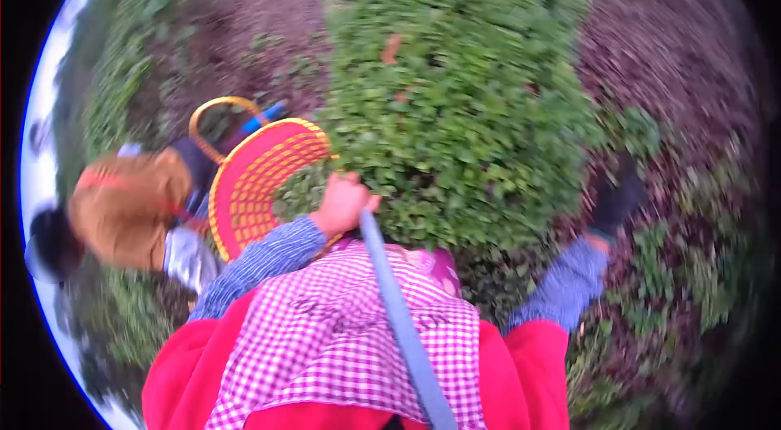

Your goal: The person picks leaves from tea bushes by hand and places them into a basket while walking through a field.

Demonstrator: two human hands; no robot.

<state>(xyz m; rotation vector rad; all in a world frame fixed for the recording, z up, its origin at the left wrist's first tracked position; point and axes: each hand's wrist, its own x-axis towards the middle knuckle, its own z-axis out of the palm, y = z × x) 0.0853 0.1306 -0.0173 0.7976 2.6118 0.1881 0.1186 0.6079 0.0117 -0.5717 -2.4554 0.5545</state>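
Observation:
My left hand (344,200), bare below a blue patterned sleeve, is closed at the right-hand rim of a red and yellow woven basket (236,192). The basket tilts toward me, with loose green leaves (301,192) inside. A flat blue-grey strap (399,308) runs from beside that hand down over my checked apron. In a dark glove, my right hand (618,192) reaches low beside the right edge of the leafy bush (464,88). Its fingers are blurred, and whether they hold anything is not visible.
At the left, another person (130,206) in a brown top bends near a yellow looped handle (213,125) and a blue object (264,117). Brown soil (667,39) flanks the bush, and low plants (651,267) grow at the right.

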